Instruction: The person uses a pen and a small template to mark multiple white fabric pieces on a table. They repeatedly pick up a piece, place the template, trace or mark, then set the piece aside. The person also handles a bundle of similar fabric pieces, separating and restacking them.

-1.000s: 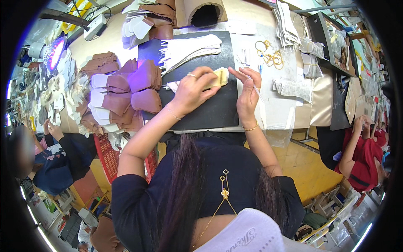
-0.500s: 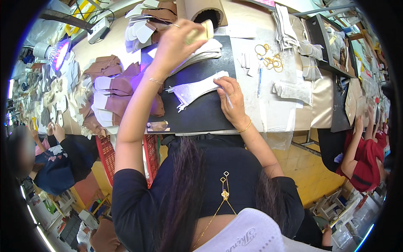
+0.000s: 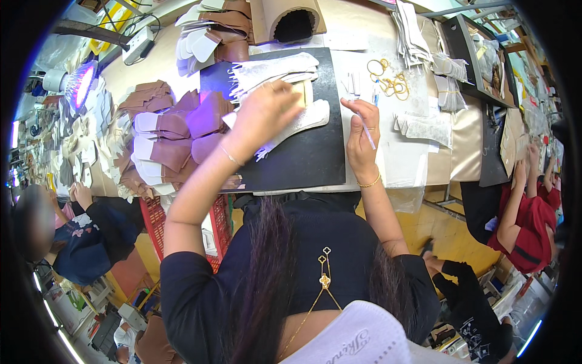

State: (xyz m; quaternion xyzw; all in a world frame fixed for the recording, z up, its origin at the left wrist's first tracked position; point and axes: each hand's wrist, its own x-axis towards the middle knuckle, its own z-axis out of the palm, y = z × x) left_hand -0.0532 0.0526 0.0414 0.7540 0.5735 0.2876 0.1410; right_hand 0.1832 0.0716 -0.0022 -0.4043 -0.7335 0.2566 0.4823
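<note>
My left hand (image 3: 267,118), slightly blurred, is closed on a pale yellow block (image 3: 305,93) whose outer side shows past the fingers. It is over the lower white fringed piece (image 3: 314,115), covering the middle of it. Just beyond lies a stack of white fringed pieces (image 3: 282,65), all on a black mat (image 3: 297,159). My right hand (image 3: 364,142) is off the mat's right edge, raised, with a thin whitish stick (image 3: 368,134) held along the palm by the thumb and fingers.
Brown pieces with white ends (image 3: 167,151) lie in piles left of the mat, near a lit lamp (image 3: 80,85). A cardboard tube (image 3: 297,24) is behind. Yellow rubber bands (image 3: 395,85) and more white bundles (image 3: 412,39) are right. Co-workers sit at both sides.
My left hand has come down and nearer with the yellow block, onto the white pieces. My right hand has let go of the lower piece and moved right, keeping the stick.
</note>
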